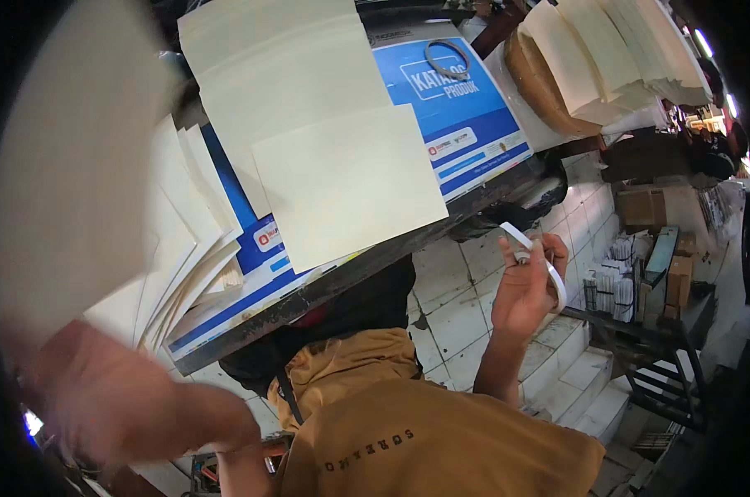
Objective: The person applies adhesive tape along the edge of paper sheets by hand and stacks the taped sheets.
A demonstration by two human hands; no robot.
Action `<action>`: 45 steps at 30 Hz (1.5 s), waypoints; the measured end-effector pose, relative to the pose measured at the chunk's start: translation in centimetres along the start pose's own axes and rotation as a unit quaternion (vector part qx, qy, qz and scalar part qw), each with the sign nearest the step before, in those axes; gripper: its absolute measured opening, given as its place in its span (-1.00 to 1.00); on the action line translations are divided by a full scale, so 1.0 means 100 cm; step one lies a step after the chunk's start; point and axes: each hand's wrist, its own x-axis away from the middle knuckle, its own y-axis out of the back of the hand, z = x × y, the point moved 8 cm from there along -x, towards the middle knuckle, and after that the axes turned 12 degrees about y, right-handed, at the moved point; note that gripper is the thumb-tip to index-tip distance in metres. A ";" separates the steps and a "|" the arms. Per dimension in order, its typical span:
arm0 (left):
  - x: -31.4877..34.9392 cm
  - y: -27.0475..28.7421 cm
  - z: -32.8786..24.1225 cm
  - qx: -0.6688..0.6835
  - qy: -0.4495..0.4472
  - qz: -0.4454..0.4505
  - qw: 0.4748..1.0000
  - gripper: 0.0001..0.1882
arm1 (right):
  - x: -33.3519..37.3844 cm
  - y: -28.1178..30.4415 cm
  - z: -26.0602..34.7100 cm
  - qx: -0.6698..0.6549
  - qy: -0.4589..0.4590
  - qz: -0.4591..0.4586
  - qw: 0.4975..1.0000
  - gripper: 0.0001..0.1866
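At the lower left, my left hand (118, 389), smeared by motion, grips the lower edge of a large cream paper sheet (77, 182). Its fingertips are hidden and the sheet is blurred. My right hand (525, 286) is raised off the table's near right edge, fingers bent round a narrow white curved band (554, 282) that may be a thin tape roll. On the table between the hands, a cream sheet (354, 186) overlaps a larger cream sheet (279, 66). Fanned stacks of cream paper (168, 224) lie close to my left hand.
A blue printed board (482, 124) covers the dark-edged table (308, 306), with a grey ring (447, 60) on it. More cream stacks (590, 58) stand at the far right. Beyond are a white tiled floor (449, 286), a dark rack (648, 356) and cardboard boxes (680, 277).
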 end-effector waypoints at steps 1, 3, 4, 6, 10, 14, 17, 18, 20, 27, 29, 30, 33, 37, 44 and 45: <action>-0.033 0.012 0.074 0.003 -0.001 -0.042 0.999 -0.64 | 0.000 -0.004 0.001 0.012 -0.004 -0.010 1.000 -0.76; -0.046 0.045 0.082 0.250 -0.052 -0.036 0.966 -0.63 | 0.000 -0.011 -0.004 0.008 -0.002 -0.002 1.000 -0.76; -0.025 0.044 0.066 0.238 -0.025 -0.033 0.970 -0.65 | -0.001 -0.012 -0.005 0.010 0.001 0.003 1.000 -0.76; 0.011 0.025 0.013 0.291 0.070 0.025 0.954 -0.66 | 0.002 -0.020 -0.013 0.021 -0.010 0.012 1.000 -0.76; 0.073 -0.072 -0.076 0.210 -0.037 0.340 0.916 -0.57 | 0.003 -0.017 -0.004 0.084 0.016 0.015 0.996 -0.76; 0.064 -0.051 -0.093 0.185 0.025 0.327 0.926 -0.56 | -0.001 -0.016 0.000 0.152 0.033 0.019 0.988 -0.77; 0.067 -0.025 -0.085 0.337 0.096 0.354 0.867 -0.55 | -0.009 -0.043 0.005 0.131 0.043 0.060 0.989 -0.73; 0.070 -0.012 -0.086 0.400 0.082 0.359 0.839 -0.53 | -0.006 -0.057 0.000 0.144 0.046 0.103 0.983 -0.71; 0.097 -0.001 -0.112 0.456 0.023 0.403 0.793 -0.62 | 0.000 -0.080 -0.016 0.107 0.022 0.136 0.985 -0.67; 0.152 -0.021 -0.137 0.450 0.023 0.391 0.802 -0.47 | 0.066 -0.169 -0.053 0.133 0.072 0.429 0.890 -0.63; 0.160 -0.027 -0.130 0.435 0.027 0.379 0.816 -0.44 | 0.081 -0.182 -0.057 0.140 0.089 0.457 0.874 -0.63; 0.163 -0.028 -0.129 0.437 0.019 0.372 0.819 -0.40 | 0.086 -0.189 -0.057 0.144 0.100 0.474 0.863 -0.62; 0.164 -0.029 -0.130 0.429 0.013 0.363 0.827 -0.36 | 0.094 -0.195 -0.058 0.154 0.087 0.491 0.853 -0.61; 0.167 -0.029 -0.135 0.400 -0.012 0.337 0.852 -0.34 | 0.097 -0.192 -0.056 0.175 0.098 0.496 0.845 -0.59; 0.167 -0.028 -0.135 0.405 -0.012 0.325 0.855 -0.36 | 0.097 -0.189 -0.058 0.186 0.104 0.494 0.843 -0.53; 0.167 -0.026 -0.136 0.415 -0.017 0.324 0.850 -0.34 | 0.096 -0.189 -0.057 0.187 0.107 0.493 0.843 -0.52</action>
